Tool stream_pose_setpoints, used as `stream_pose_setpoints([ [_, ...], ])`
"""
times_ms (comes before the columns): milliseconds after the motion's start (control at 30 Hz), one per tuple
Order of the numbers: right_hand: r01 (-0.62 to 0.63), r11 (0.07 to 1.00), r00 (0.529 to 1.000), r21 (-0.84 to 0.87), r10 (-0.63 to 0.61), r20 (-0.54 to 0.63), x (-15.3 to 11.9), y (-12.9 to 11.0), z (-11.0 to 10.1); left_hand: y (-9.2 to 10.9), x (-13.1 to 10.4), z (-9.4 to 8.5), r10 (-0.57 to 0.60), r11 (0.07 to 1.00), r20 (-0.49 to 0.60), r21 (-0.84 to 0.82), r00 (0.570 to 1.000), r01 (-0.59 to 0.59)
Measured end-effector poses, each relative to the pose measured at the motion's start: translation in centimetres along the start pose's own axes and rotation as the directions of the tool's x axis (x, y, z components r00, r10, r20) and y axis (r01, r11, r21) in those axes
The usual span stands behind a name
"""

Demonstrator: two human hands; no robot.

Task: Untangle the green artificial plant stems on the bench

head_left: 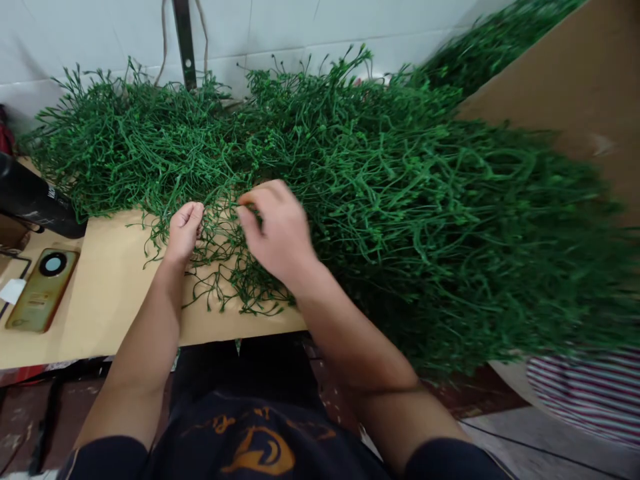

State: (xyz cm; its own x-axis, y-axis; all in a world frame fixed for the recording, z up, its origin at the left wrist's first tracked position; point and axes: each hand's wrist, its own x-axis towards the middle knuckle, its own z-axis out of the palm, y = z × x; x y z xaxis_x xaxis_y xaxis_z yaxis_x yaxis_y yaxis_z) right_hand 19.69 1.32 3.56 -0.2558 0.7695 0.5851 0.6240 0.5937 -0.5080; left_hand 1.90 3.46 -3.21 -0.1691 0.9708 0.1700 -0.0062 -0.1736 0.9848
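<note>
Green artificial plant stems (410,193) with small budded tips lie in a large heap across the table and to the right. My left hand (185,230) is closed at the near edge of the heap, over the tan paper, with thin green stems by its fingers. To its right, my right hand (275,227) is slightly blurred, its thumb and index finger curled close together beside the stems. What lies between its fingertips is too small to make out. Loose stems (220,280) spread on the paper between and below the hands.
A phone (43,290) lies on the tan paper (113,287) at the left, near a black bottle (37,197). A cardboard sheet (565,87) stands at the back right. Striped cloth (590,393) shows at lower right. Behind the heap is a tiled wall (280,33) with a metal upright (185,43).
</note>
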Motion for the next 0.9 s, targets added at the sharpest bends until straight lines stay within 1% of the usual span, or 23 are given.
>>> stream_pose_setpoints([
  [33,-0.046,0.997,0.992,0.061,0.038,0.122,0.3,0.0,2.0,0.1,-0.1,0.0,0.023,1.0,0.012,0.017,1.0,-0.023],
  [67,-0.114,0.986,0.964,0.121,0.08,0.255,0.5,0.0,3.7,0.2,-0.2,0.0,0.049,0.998,0.022,0.038,0.999,-0.049],
  [100,-0.18,0.971,0.925,0.155,0.114,0.362,0.6,0.2,5.1,0.3,-0.2,0.0,0.075,0.995,0.026,0.06,0.997,-0.076],
  [133,-0.234,0.957,0.888,0.174,0.137,0.44,0.7,0.3,6.0,0.3,-0.2,0.0,0.097,0.992,0.023,0.079,0.995,-0.098],
  [167,-0.267,0.945,0.865,0.187,0.149,0.479,0.7,0.5,6.7,0.3,-0.2,-0.1,0.113,0.989,0.013,0.093,0.994,-0.113],
  [200,-0.28,0.939,0.859,0.198,0.154,0.488,0.7,0.6,7.0,0.2,-0.1,-0.1,0.122,0.987,-0.001,0.104,0.993,-0.121],
  [333,-0.292,0.924,0.887,0.245,0.165,0.432,0.3,0.5,6.9,-0.4,0.5,-0.3,0.108,0.987,-0.038,0.125,0.993,-0.102],
  [467,-0.309,0.929,0.886,0.205,0.202,0.417,0.2,-0.1,6.8,-0.7,0.7,-0.6,0.048,0.994,-0.044,0.105,0.998,-0.043],
  [533,-0.268,0.948,0.889,0.172,0.174,0.423,0.1,-0.3,6.9,-0.6,0.7,-0.5,0.026,0.993,-0.06,0.12,0.998,-0.019],
  [633,-0.172,0.979,0.886,0.109,0.106,0.451,-0.3,-0.2,7.0,-0.4,0.6,0.0,0.016,0.981,-0.095,0.192,0.995,0.003],
  [733,-0.148,0.987,0.877,0.058,0.104,0.469,-1.0,-0.5,6.3,-0.5,0.8,0.2,-0.018,0.968,-0.119,0.247,0.993,0.047],
  [767,-0.136,0.988,0.874,0.078,0.083,0.478,-1.2,-0.9,5.7,-0.6,1.0,0.0,-0.023,0.966,-0.149,0.252,0.989,0.061],
  [800,-0.101,0.987,0.873,0.125,0.028,0.487,-1.5,-1.5,5.0,-0.7,1.2,-0.3,-0.016,0.966,-0.201,0.249,0.979,0.067],
  [833,-0.041,0.98,0.87,0.193,-0.059,0.49,-1.7,-2.1,4.2,-0.8,1.4,-0.7,0.0,0.969,-0.264,0.239,0.965,0.065],
  [900,0.105,0.938,0.856,0.331,-0.255,0.45,-1.8,-3.3,2.3,-1.0,1.7,-1.6,0.025,0.977,-0.322,0.208,0.946,0.045],
])
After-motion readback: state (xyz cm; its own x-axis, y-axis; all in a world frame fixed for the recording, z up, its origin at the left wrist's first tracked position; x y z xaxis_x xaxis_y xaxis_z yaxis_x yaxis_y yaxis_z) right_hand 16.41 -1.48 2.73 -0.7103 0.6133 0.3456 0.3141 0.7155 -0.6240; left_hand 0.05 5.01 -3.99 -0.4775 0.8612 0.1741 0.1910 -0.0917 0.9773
